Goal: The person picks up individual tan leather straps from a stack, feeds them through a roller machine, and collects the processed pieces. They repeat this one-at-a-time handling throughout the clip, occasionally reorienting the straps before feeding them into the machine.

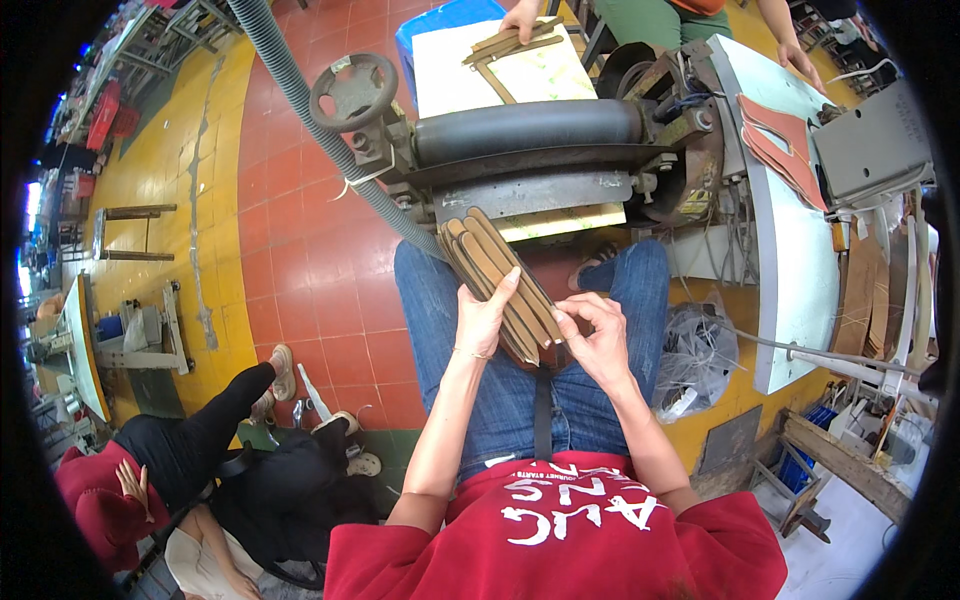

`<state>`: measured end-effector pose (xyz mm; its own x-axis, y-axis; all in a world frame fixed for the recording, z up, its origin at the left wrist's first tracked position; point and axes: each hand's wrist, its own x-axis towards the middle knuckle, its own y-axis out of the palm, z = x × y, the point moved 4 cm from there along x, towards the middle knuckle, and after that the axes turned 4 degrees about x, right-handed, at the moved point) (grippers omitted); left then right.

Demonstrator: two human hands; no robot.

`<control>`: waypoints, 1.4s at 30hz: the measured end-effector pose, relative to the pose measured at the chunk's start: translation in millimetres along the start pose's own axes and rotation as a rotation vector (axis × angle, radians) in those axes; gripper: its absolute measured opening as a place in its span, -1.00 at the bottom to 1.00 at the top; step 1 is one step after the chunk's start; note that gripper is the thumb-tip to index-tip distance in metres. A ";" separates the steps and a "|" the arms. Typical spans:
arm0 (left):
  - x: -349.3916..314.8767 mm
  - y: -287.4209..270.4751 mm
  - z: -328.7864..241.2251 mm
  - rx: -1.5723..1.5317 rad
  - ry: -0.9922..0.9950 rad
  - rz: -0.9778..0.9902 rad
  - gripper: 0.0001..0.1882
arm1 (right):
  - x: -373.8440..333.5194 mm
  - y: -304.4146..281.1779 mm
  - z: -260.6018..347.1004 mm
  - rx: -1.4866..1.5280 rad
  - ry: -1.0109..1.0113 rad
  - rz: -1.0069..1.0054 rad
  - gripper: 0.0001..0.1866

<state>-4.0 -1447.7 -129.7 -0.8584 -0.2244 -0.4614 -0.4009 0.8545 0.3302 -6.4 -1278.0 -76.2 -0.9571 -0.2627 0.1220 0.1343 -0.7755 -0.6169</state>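
Above my lap is a bundle of long brown strips with rounded ends (pixel 487 262), which look like leather straps. My left hand (pixel 482 322) is wrapped round the bundle, its thumb lying across the top. At the near right end of the strips, my right hand (pixel 598 336) has thumb and forefinger pinched on the edge of one strip. A machine with a wide dark roller (pixel 530 132) stands just ahead of my knees. Behind the roller, a co-worker's hand (pixel 520 20) is on similar brown strips (pixel 512 48) that lie on a pale board (pixel 440 75).
A handwheel (pixel 353 92) and a grey ribbed hose (pixel 290 75) stand at the machine's left. On the right, a white table (pixel 790 290) bears orange-brown cut pieces (pixel 780 150) and a grey box (pixel 875 140). A clear plastic bag (pixel 695 360) sits by my right knee. People sit at lower left.
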 end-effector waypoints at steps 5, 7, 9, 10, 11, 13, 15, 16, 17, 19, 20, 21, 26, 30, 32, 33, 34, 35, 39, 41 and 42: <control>0.8 -6.0 -1.8 -0.007 -0.027 0.006 -0.74 | -4.6 12.3 -22.3 0.787 0.575 0.168 -0.85; 0.1 -5.3 -4.4 -0.029 -0.026 0.032 -0.73 | -6.1 14.0 -28.3 0.975 0.640 0.229 -0.85; -0.9 -3.6 -7.4 -0.019 -0.013 0.057 -0.72 | -6.2 14.6 -32.5 1.079 0.652 0.278 -0.84; -2.0 -2.7 -8.6 -0.015 -0.006 0.067 -0.71 | -6.6 15.2 -34.4 1.068 0.680 0.296 -0.85; -3.0 -1.4 -9.0 -0.044 -0.017 0.081 -0.71 | -5.9 15.3 -33.9 1.051 0.665 0.319 -0.86; -4.5 0.6 -9.9 -0.102 -0.037 0.111 -0.69 | -3.9 15.5 -28.3 1.022 0.653 0.364 -0.86; -4.3 1.5 -11.4 -0.038 -0.028 0.124 -0.69 | -0.4 12.5 -17.5 0.974 0.618 0.347 -0.84; -3.8 2.0 -11.8 -0.006 -0.025 0.136 -0.68 | 0.8 9.8 -11.2 0.958 0.620 0.332 -0.83; -3.0 2.6 -11.3 0.017 -0.026 0.121 -0.72 | 3.4 3.9 -4.5 0.690 0.528 0.314 -0.83; -1.4 5.3 -8.5 0.068 -0.034 0.095 -0.77 | 6.3 -8.5 9.5 0.172 0.356 0.259 -0.82; -0.2 5.0 -6.7 0.075 -0.082 0.107 -0.77 | 6.8 -10.7 14.1 0.147 0.329 0.279 -0.83; -0.8 6.4 -7.5 0.054 -0.032 0.129 -0.77 | 6.6 -11.0 15.0 0.296 0.376 0.279 -0.84; -3.7 0.2 -6.7 0.101 0.013 0.144 -0.75 | 2.1 -7.4 -6.7 0.848 0.600 0.201 -0.88; 1.5 -2.8 -3.3 0.065 -0.011 0.068 -0.71 | 3.5 0.3 -41.2 0.771 0.594 0.017 -0.84; 4.4 -8.3 -4.8 0.057 -0.033 -0.006 -0.67 | 6.9 6.1 -61.6 0.806 0.616 -0.106 -0.83; 4.2 -12.1 -5.9 0.047 -0.052 -0.040 -0.67 | 8.5 9.7 -73.1 0.830 0.659 -0.166 -0.81; 4.7 -14.5 -7.5 0.030 -0.053 -0.058 -0.65 | 9.3 15.3 -82.1 0.934 0.702 -0.172 -0.80; 3.4 -16.7 -9.3 -0.008 -0.057 -0.057 -0.66 | 7.3 19.8 -90.2 1.004 0.797 -0.199 -0.78; -2.6 -17.4 -14.0 -0.062 -0.052 -0.024 -0.70 | 14.5 29.4 -91.5 1.112 0.800 -0.170 -0.74; -5.0 -13.6 -13.9 -0.068 -0.060 -0.015 -0.71 | 37.1 33.9 -86.4 1.158 0.776 -0.190 -0.72; -5.4 -10.8 -13.3 -0.065 -0.064 -0.010 -0.72 | 54.2 34.9 -83.5 1.169 0.728 -0.162 -0.61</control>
<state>0.8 -1461.9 -119.8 -0.8326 -0.2009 -0.5161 -0.4313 0.8198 0.3766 -75.1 -1271.3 -156.1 -0.8511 -0.0496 -0.5226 -0.2012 -0.8886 0.4121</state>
